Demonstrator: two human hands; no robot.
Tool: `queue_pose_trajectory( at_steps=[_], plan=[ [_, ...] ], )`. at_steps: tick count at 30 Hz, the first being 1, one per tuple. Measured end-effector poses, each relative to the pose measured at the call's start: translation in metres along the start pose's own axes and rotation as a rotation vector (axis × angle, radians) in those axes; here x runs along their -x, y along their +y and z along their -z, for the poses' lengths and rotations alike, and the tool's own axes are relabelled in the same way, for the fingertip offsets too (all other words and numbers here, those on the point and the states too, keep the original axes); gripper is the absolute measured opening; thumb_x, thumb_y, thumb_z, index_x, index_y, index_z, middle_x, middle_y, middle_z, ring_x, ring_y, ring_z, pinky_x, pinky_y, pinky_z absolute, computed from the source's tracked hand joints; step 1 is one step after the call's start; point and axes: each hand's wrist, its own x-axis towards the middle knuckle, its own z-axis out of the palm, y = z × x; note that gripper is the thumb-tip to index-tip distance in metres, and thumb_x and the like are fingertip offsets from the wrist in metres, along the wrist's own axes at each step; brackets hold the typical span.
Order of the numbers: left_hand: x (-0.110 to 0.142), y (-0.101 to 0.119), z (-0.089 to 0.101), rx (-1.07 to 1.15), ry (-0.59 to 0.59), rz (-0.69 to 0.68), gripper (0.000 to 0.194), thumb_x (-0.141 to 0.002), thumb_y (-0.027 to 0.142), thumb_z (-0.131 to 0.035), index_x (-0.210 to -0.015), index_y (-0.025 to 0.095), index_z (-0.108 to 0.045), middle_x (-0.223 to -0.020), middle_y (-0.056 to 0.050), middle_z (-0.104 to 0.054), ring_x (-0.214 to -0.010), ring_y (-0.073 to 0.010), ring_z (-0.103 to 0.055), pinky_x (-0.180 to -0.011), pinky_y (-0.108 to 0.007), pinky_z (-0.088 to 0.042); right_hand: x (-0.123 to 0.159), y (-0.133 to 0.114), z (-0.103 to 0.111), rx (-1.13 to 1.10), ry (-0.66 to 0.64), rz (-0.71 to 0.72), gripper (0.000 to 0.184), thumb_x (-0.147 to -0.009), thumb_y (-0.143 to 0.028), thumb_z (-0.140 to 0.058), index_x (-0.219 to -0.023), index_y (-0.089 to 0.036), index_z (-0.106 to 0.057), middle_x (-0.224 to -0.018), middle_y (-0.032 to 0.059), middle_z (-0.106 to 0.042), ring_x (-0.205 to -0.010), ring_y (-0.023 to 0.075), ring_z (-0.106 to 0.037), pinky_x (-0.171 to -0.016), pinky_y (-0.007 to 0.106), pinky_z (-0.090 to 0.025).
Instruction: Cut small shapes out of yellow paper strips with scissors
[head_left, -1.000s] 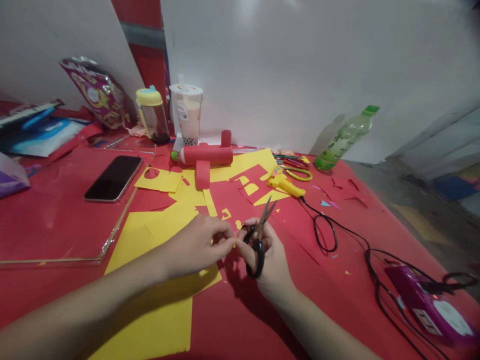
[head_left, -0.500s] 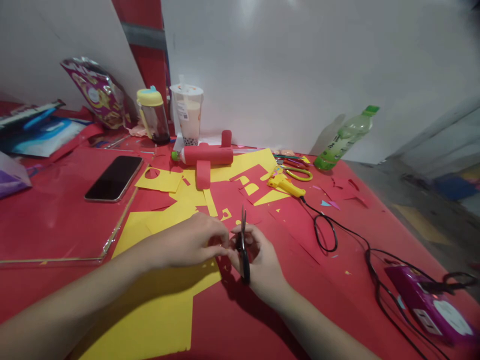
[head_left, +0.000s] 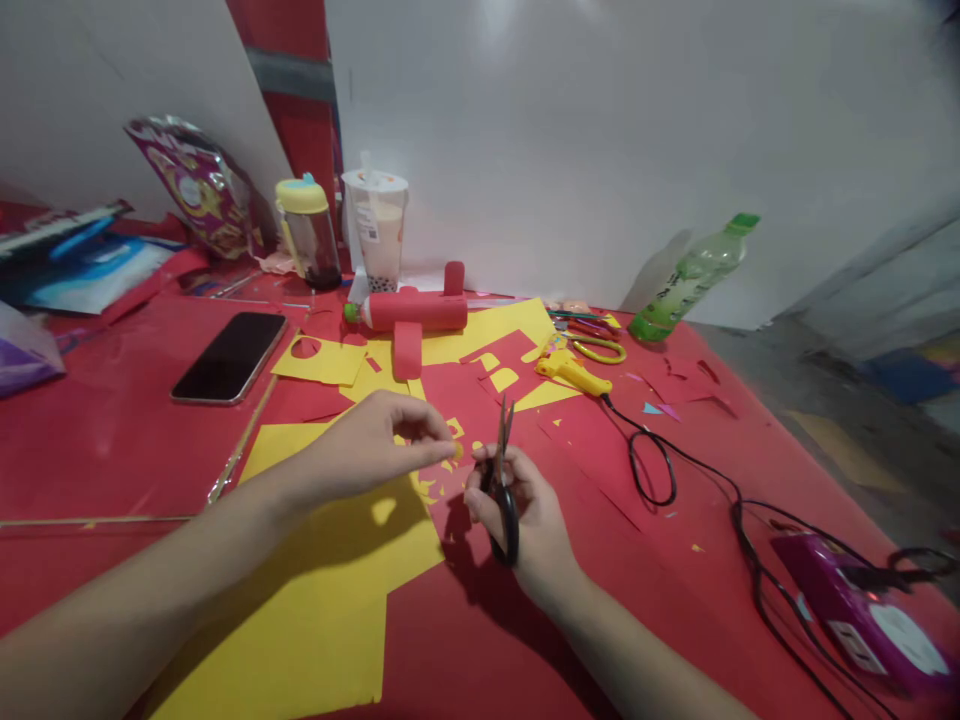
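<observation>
Between thumb and finger, my left hand [head_left: 394, 437] pinches a small yellow paper piece [head_left: 457, 452]. Black-handled scissors [head_left: 507, 500] rest in my right hand [head_left: 529, 520], blades slightly apart and pointing away from me. A short gap separates the two hands. Below them, small yellow scraps [head_left: 431, 488] lie on the red surface. A large yellow paper sheet [head_left: 322, 620] spreads under my left forearm. Beyond the hands lies a bottle wrapped in red paper [head_left: 427, 312], with red paper flaps and a green cap.
A yellow glue gun [head_left: 574, 372] with a black cord lies right of centre, near yellow-handled scissors [head_left: 600, 350]. At right sits a purple power strip [head_left: 862, 610]. A phone [head_left: 231, 357] lies left; a milk tea cup [head_left: 381, 235], lidded bottle [head_left: 307, 235] and green bottle [head_left: 694, 278] stand behind.
My left hand has drawn away from my right, and the yellow piece now shows at its fingertips. The scissors swung upright, then tilted slightly right again.
</observation>
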Motion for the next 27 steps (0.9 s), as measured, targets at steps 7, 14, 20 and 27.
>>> queue_pose_trajectory(
  at_steps=[7,14,20,27],
  plan=[
    [0.003,-0.001,-0.011,0.397,0.233,0.087,0.017,-0.065,0.030,-0.063,-0.061,0.014,-0.056,-0.057,0.005,-0.051,-0.052,-0.0050,-0.042,-0.051,-0.017,-0.034,0.005,0.004,0.002,-0.074,-0.263,-0.031,0.032,-0.072,-0.036,-0.059,-0.098,-0.026,-0.045,-0.073,-0.0022,-0.045,-0.058,0.0100,-0.043,-0.051,0.022,-0.038],
    [0.007,0.009,-0.020,0.443,0.159,0.130,0.011,-0.066,0.019,-0.059,-0.058,0.014,-0.056,-0.055,0.004,-0.056,-0.053,-0.0058,-0.050,-0.053,-0.017,-0.039,0.006,-0.004,0.002,-0.046,-0.378,-0.043,0.037,-0.073,-0.047,-0.054,-0.100,-0.024,-0.041,-0.072,-0.0022,-0.041,-0.058,0.0105,-0.039,-0.051,0.023,-0.037],
    [0.008,0.012,-0.023,0.442,0.158,0.151,0.010,-0.065,0.016,-0.058,-0.056,0.014,-0.055,-0.053,0.005,-0.057,-0.052,-0.0059,-0.052,-0.052,-0.016,-0.041,0.006,-0.006,0.001,-0.061,-0.396,-0.048,0.038,-0.072,-0.050,-0.052,-0.097,-0.023,-0.041,-0.068,-0.0030,-0.039,-0.052,0.0095,-0.036,-0.044,0.021,-0.032],
    [0.008,0.013,-0.023,0.423,0.162,0.134,0.011,-0.065,0.016,-0.057,-0.055,0.014,-0.053,-0.052,0.005,-0.056,-0.050,-0.0059,-0.052,-0.050,-0.016,-0.041,0.005,-0.006,0.000,-0.096,-0.398,-0.060,0.039,-0.071,-0.052,-0.053,-0.095,-0.023,-0.040,-0.068,-0.0030,-0.039,-0.051,0.0093,-0.036,-0.044,0.022,-0.033]
  ],
)
